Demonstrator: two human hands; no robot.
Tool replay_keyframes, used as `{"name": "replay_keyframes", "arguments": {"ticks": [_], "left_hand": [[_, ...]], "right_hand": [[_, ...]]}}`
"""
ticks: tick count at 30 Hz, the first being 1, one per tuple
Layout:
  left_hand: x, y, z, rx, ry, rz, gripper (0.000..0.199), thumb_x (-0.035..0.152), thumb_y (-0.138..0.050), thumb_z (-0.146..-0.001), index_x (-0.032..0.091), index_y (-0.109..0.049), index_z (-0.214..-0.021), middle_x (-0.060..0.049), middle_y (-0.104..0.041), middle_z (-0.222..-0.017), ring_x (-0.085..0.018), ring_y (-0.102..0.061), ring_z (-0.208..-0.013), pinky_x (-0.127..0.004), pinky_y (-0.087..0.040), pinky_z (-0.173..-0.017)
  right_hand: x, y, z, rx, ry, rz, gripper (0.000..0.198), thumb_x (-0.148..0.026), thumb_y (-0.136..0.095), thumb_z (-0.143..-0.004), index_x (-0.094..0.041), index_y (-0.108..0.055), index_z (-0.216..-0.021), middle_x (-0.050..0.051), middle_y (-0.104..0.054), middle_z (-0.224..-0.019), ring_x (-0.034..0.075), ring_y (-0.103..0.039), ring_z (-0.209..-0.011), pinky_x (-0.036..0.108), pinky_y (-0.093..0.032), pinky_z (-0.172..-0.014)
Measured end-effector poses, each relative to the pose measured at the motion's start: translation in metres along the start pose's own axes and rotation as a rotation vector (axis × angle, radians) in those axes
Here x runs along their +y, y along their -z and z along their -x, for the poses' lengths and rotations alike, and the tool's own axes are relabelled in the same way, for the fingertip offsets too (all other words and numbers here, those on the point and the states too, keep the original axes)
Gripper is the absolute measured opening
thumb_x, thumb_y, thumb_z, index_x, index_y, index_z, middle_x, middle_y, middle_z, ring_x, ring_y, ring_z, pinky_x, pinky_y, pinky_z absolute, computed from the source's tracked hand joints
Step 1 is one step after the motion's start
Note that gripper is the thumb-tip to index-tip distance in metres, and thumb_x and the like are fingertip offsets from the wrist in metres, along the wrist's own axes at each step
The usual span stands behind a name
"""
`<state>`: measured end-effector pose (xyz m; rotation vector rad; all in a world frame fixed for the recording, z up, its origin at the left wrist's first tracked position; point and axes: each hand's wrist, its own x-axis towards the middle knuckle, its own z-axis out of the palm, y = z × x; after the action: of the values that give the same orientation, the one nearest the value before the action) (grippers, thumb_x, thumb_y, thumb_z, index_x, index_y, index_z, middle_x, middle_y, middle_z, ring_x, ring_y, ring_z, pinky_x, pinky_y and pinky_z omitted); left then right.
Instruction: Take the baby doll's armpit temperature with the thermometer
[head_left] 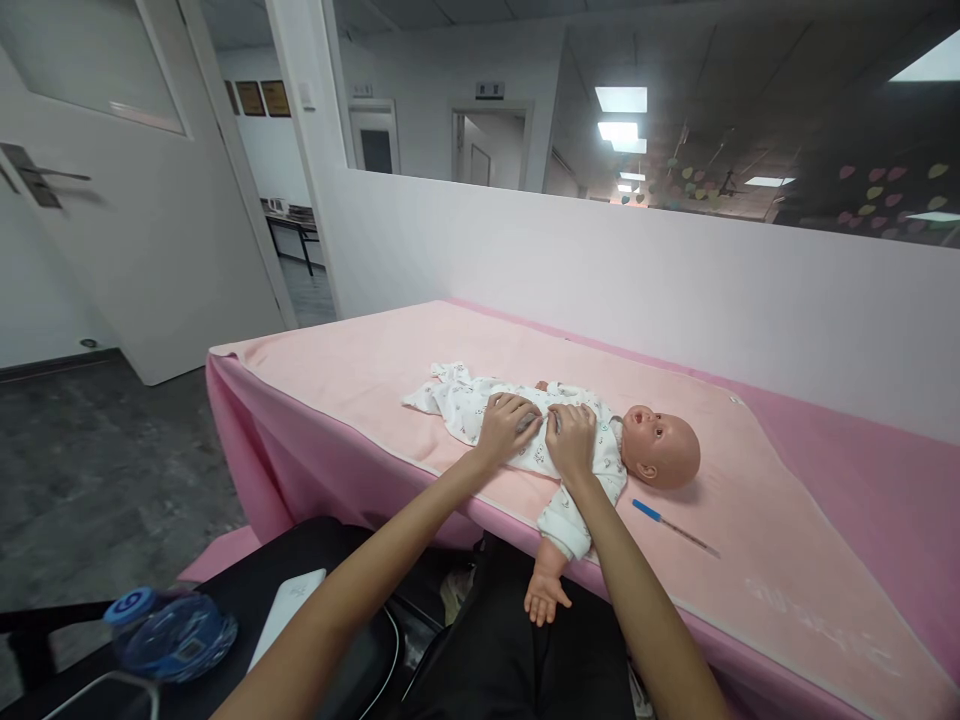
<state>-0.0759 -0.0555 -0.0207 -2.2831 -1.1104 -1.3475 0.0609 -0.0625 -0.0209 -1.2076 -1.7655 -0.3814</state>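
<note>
A baby doll (660, 448) lies on its back, head to the right, dressed in a white patterned outfit (461, 400). My left hand (508, 428) rests on the outfit over the belly, its fingers curled with the tips at the cloth. Close beside it, my right hand (571, 438) is at the chest, fingers bent and pinching the front of the garment. The fingertips of both hands nearly meet, and they partly hide the cloth between them. One doll arm hangs over the table's near edge, below my right wrist.
Pink cloth (337, 365) covers the table. A blue-capped thermometer-like stick (675, 528) lies near the doll's head. On a black chair at the lower left are a water bottle (176, 635) and a white flat object (289, 610). A white wall (600, 290) borders the far side.
</note>
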Motion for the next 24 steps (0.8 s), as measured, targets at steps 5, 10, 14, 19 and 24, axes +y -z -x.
{"name": "replay_keyframes", "arguments": {"ticks": [5, 10, 14, 19, 24], "left_hand": [[0.0029, 0.0026, -0.0014, -0.051, 0.017, -0.01, 0.01, 0.029, -0.05, -0.08, 0.021, -0.055, -0.077, 0.0, -0.062, -0.081, -0.017, -0.052, -0.082, -0.034, -0.033, -0.082], [0.0019, 0.0003, -0.0004, -0.044, 0.051, -0.062, 0.013, 0.03, -0.048, -0.081, 0.02, -0.052, -0.073, -0.001, -0.06, -0.075, -0.017, -0.051, -0.077, -0.035, -0.033, -0.08], [0.0, -0.0034, 0.0013, 0.029, 0.116, -0.101, 0.014, 0.03, -0.047, -0.082, 0.02, -0.05, -0.073, 0.0, -0.06, -0.069, -0.017, -0.051, -0.071, -0.036, -0.031, -0.079], [-0.0008, -0.0041, 0.0017, 0.093, 0.165, -0.091, 0.011, 0.029, -0.047, -0.083, 0.02, -0.052, -0.085, -0.001, -0.062, -0.073, -0.017, -0.054, -0.071, -0.037, -0.03, -0.082], [0.0008, -0.0015, 0.0018, 0.068, 0.065, -0.019, 0.009, 0.026, -0.047, -0.083, 0.02, -0.052, -0.087, -0.001, -0.063, -0.078, -0.016, -0.055, -0.074, -0.037, -0.03, -0.085]], "right_hand": [[-0.001, 0.0023, -0.0007, 0.025, -0.017, 0.035, 0.015, -0.016, -0.045, -0.082, -0.019, -0.059, -0.08, 0.002, -0.061, -0.076, 0.016, -0.051, -0.077, 0.033, -0.029, -0.092], [-0.001, 0.0028, -0.0007, 0.022, -0.045, 0.065, 0.014, -0.016, -0.046, -0.081, -0.019, -0.059, -0.077, 0.003, -0.057, -0.074, 0.017, -0.048, -0.078, 0.033, -0.031, -0.084], [-0.0009, 0.0028, -0.0001, 0.028, -0.077, 0.078, 0.014, -0.017, -0.046, -0.081, -0.019, -0.059, -0.076, 0.003, -0.056, -0.073, 0.018, -0.046, -0.077, 0.032, -0.031, -0.08], [-0.001, 0.0027, 0.0003, 0.03, -0.09, 0.089, 0.015, -0.017, -0.045, -0.082, -0.019, -0.059, -0.077, 0.003, -0.055, -0.073, 0.018, -0.046, -0.077, 0.032, -0.031, -0.08], [-0.0013, 0.0038, -0.0001, 0.038, -0.105, 0.09, 0.015, -0.017, -0.045, -0.082, -0.019, -0.059, -0.076, 0.003, -0.055, -0.073, 0.018, -0.046, -0.076, 0.033, -0.03, -0.079]]}}
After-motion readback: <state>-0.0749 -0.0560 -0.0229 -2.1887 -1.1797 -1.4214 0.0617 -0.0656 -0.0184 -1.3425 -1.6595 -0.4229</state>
